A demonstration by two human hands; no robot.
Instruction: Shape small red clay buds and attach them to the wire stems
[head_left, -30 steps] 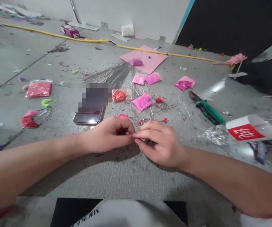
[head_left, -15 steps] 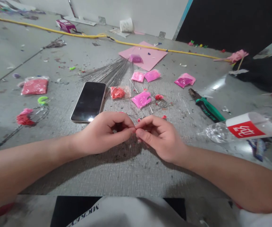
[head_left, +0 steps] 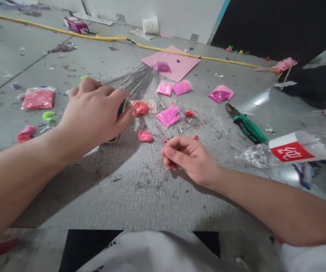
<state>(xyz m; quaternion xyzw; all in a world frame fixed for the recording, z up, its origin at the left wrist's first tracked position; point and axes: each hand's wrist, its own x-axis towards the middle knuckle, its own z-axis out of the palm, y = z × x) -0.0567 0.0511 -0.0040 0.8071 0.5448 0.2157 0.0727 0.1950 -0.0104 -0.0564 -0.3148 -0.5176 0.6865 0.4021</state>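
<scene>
My left hand (head_left: 97, 105) lies over a phone (head_left: 112, 140), fingers spanning it and thumb along its right edge; most of the phone is covered. My right hand (head_left: 187, 158) is curled just above the table, thumb against forefinger. A speck of red clay shows at its fingertips, and more red appears under the curled fingers. Between the hands lies a flattened lump of coral-red clay (head_left: 145, 136). Behind the right hand are thin wires with red ends (head_left: 195, 137). An opened bag of red clay (head_left: 140, 108) is beside the left thumb.
Several pink clay packets (head_left: 168, 116) lie ahead, near a bundle of thin wires (head_left: 136, 81). Green-handled pliers (head_left: 249, 126) and a plastic bottle (head_left: 293, 147) are at right. A yellow cable (head_left: 163, 50) crosses the back. A red clay packet (head_left: 38, 99) is at left.
My left hand has parted from the right and moved left and forward onto the phone. The coral-red clay lump it hid is now visible. My right hand stays nearly in place, still pinched.
</scene>
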